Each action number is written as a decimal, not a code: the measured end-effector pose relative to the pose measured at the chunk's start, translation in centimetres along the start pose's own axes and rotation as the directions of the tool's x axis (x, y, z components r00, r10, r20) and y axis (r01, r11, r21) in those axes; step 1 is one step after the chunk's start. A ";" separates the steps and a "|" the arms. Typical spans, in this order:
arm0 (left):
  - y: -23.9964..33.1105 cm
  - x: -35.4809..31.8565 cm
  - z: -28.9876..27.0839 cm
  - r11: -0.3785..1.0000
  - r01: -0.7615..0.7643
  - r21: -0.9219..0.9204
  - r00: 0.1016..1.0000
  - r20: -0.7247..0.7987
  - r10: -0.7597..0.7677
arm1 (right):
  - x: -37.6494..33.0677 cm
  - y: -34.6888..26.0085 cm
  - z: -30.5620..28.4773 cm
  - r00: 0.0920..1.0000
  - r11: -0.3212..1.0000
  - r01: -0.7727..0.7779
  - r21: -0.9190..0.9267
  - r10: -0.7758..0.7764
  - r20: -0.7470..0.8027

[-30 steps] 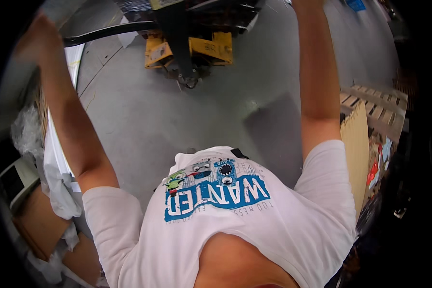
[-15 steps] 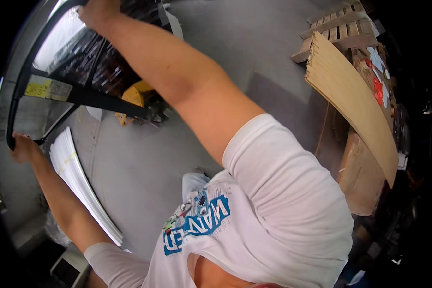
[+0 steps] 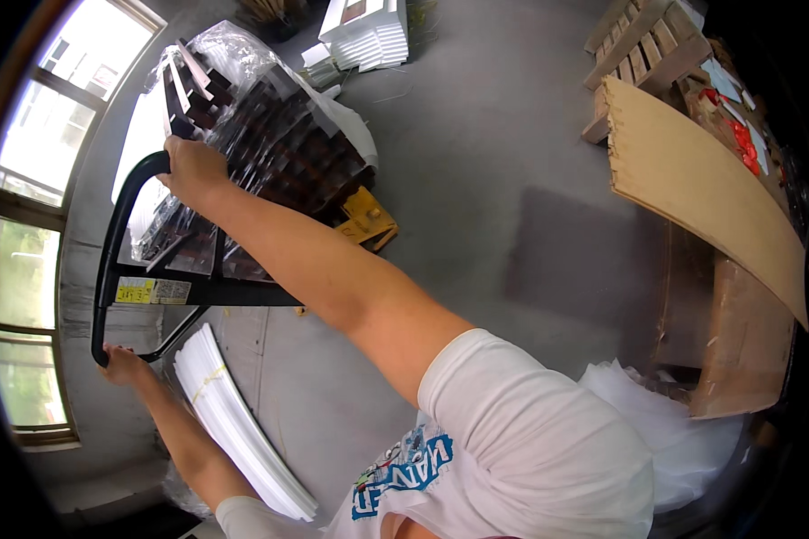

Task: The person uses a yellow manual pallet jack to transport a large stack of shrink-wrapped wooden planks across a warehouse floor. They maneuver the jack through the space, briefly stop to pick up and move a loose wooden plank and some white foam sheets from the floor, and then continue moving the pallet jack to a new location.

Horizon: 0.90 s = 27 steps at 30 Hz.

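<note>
Both my hands grip the black looped handle (image 3: 110, 260) of a yellow pallet jack (image 3: 366, 218). My right hand (image 3: 189, 168) holds the upper end of the loop, my arm stretched far out. My left hand (image 3: 121, 364) clasps the lower end near the window wall. On the jack sits a load of dark wooden pieces wrapped in clear plastic film (image 3: 261, 144).
A stack of white sheets (image 3: 234, 422) leans by my left arm. A large brown board (image 3: 701, 189) rests over cardboard at right, with wooden pallets (image 3: 643, 49) behind. White flat boxes (image 3: 368, 31) lie at the back. Windows (image 3: 27, 225) line the left wall. Grey concrete floor (image 3: 476, 189).
My view has swung left and the jack handle has come round with it. Both hands keep their grip on the handle; the wrapped load now shows fully.
</note>
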State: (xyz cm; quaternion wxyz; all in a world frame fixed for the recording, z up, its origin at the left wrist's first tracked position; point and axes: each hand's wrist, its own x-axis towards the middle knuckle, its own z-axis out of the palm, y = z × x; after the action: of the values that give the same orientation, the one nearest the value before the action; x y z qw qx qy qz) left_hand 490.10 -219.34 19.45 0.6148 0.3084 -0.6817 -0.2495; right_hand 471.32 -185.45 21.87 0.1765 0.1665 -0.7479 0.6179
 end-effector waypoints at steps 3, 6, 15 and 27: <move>-3.7 3.7 -2.3 0.959 0.109 -0.262 0.994 0.043 -0.102 | -1.2 -0.7 1.5 0.998 0.998 0.057 0.031 -0.056 -0.036; -3.4 2.8 -0.9 0.928 0.133 -0.349 0.988 0.117 -0.098 | -0.3 0.2 1.1 0.995 0.994 0.098 0.052 -0.096 -0.037; 2.6 -2.2 -0.6 0.980 0.055 -0.189 0.998 0.033 -0.049 | 0.2 1.6 1.5 0.959 0.977 0.198 0.078 -0.176 -0.220; 0.0 -0.5 -0.3 1.000 0.010 -0.028 0.997 -0.076 -0.012 | 1.0 0.1 0.9 0.983 0.961 0.044 0.274 -0.090 0.159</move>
State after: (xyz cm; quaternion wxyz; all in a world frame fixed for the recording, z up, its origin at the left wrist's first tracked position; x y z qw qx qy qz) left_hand 490.40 -218.95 19.17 0.6432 0.3130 -0.6525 -0.2502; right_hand 470.38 -186.38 22.12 0.1088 0.2664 -0.6630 0.6911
